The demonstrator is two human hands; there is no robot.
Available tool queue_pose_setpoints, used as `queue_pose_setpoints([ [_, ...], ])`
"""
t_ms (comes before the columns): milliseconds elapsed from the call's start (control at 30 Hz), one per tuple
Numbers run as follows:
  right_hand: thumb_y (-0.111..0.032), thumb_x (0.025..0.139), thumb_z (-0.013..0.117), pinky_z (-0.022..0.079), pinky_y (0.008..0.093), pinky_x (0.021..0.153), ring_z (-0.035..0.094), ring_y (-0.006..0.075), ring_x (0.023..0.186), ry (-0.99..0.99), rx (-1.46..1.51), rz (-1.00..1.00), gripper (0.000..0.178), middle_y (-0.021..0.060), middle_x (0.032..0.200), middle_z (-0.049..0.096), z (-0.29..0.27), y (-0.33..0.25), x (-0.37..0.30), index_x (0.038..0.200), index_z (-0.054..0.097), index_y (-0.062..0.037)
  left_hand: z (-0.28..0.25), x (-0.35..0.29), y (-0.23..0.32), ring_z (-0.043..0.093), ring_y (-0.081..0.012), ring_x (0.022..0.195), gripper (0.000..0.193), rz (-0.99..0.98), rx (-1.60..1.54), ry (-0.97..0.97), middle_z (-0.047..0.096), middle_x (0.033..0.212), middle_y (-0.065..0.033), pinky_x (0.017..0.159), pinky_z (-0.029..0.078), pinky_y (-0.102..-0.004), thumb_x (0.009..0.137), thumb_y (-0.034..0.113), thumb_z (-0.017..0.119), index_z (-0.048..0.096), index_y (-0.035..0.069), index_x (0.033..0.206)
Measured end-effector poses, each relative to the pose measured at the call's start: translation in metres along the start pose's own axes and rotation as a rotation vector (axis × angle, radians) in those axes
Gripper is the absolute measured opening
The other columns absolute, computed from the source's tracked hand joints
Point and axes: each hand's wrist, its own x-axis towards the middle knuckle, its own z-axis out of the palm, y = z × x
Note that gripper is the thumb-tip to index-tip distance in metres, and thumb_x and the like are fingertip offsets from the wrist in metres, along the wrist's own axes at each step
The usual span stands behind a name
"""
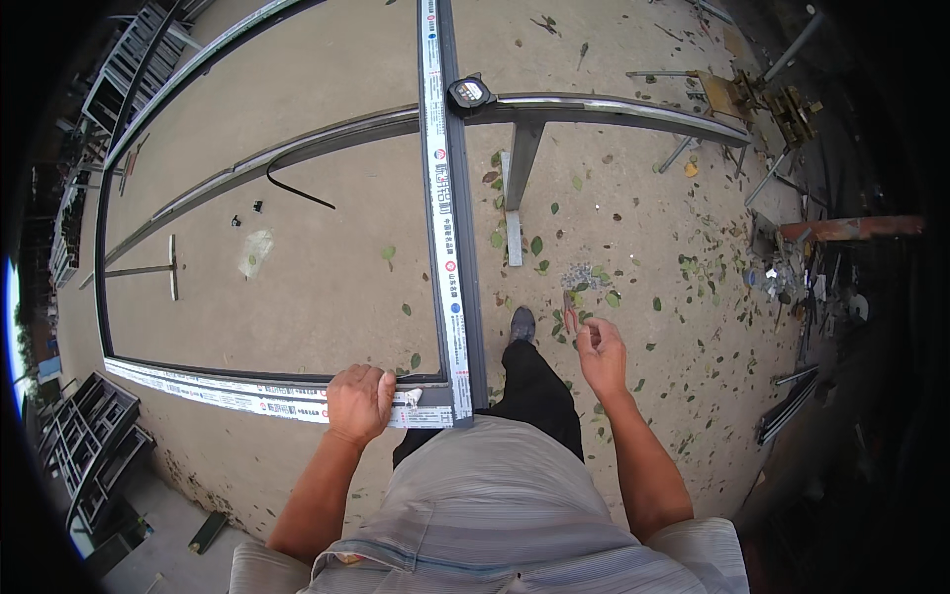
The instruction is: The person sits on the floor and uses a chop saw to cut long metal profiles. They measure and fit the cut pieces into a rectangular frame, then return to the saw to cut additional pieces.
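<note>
A large dark metal window frame (479, 327), covered in strips of white printed protective film, lies in front of me, its near right corner at my waist. My left hand (359, 401) is closed over the near rail, thumb on top. Right beside the thumb, a small crumpled white scrap (408, 397) sits on the rail near the corner. Out to the right of the frame, my right hand (602, 356) hangs above the floor with its fingers curled together. A reddish two-pronged tool, like pliers (570, 312), shows by its fingertips; whether it is held or lies below, I cannot make out.
A black tape measure (469, 94) rests where the frame crosses a long metal support beam (623, 111). A bent black strip (302, 188) hangs from the beam. Metal racks (94, 436) stand at the left, clutter and a rusty bar (851, 228) at the right. Leaves dot the floor.
</note>
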Motion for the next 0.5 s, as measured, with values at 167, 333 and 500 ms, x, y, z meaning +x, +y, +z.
queue_pose_setpoints([
  [167,-0.029,0.101,0.073,0.055,0.0471,0.101,0.068,0.0363,0.115,-0.072,-0.122,-0.368,0.054,0.0217,0.137,0.062,-0.005,-0.105,0.127,0.147,0.059,-0.0046,0.002,0.000,0.009,0.059,-0.0351,0.069,0.034,-0.063,0.051,0.061,0.060,0.071,-0.0119,0.064,0.045,-0.0477,0.104,0.021,0.063,0.060,0.007,0.073],
  [333,-0.036,0.096,0.076,0.046,0.0505,0.116,0.051,0.0418,0.141,-0.013,-0.294,-0.766,0.074,0.0222,0.151,0.051,0.021,-0.212,0.229,0.160,0.048,-0.0107,0.003,0.003,0.013,0.059,-0.0341,0.066,0.035,-0.136,0.079,0.108,0.060,0.067,-0.0112,0.065,0.046,-0.0467,0.101,0.021,0.066,0.059,0.008,0.069],
  [500,-0.042,0.095,0.076,0.044,0.0522,0.121,0.048,0.0457,0.147,-0.004,-0.546,-0.986,0.080,0.0252,0.165,0.043,0.048,-0.267,0.293,0.165,0.046,-0.0187,-0.003,0.005,0.018,0.060,-0.0344,0.067,0.035,-0.265,0.031,0.176,0.059,0.068,-0.0109,0.068,0.047,-0.0454,0.104,0.022,0.061,0.058,0.008,0.073],
])
